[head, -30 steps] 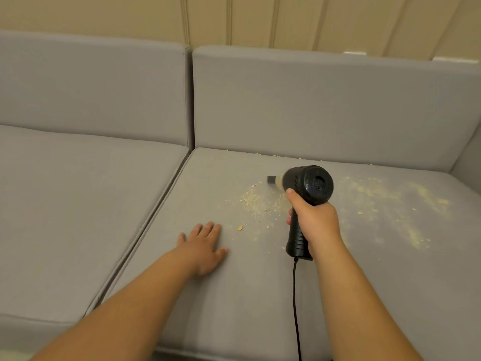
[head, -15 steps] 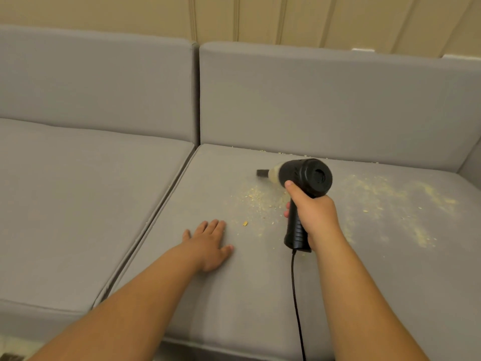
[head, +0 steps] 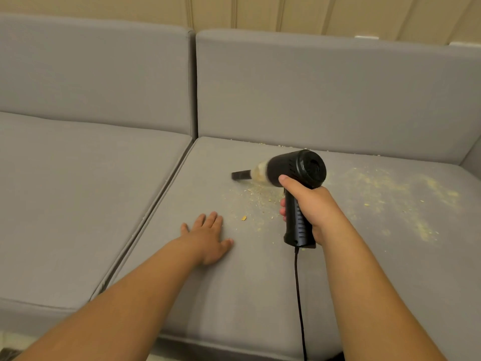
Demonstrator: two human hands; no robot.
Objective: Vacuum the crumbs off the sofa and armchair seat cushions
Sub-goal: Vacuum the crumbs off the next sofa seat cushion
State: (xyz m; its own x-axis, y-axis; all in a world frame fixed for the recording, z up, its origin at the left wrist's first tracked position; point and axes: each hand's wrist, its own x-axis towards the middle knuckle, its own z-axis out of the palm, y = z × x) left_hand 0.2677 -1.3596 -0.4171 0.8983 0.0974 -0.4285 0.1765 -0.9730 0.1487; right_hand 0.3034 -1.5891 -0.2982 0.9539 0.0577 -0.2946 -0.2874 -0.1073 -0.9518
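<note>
My right hand (head: 311, 204) grips the handle of a black handheld vacuum (head: 299, 168). Its nozzle points left and rests low over the right seat cushion (head: 234, 295) of the grey sofa. A patch of pale crumbs (head: 256, 196) lies just under and in front of the nozzle. A wider spread of crumbs (head: 395, 194) covers the cushion to the right of the vacuum. My left hand (head: 208, 237) lies flat on the same cushion, fingers apart, left of the crumbs. The vacuum's black cord (head: 299, 303) hangs from the handle toward me.
The left seat cushion (head: 78, 191) shows no crumbs. A seam gap (head: 156, 204) separates the two seat cushions. Grey back cushions (head: 325, 95) stand behind, with a few crumbs along their base. A beige panelled wall (head: 260, 11) rises above.
The vacuum's nozzle has swept leftward and away from me across the near crumb patch, which looks thinner. My left hand has stayed flat in place.
</note>
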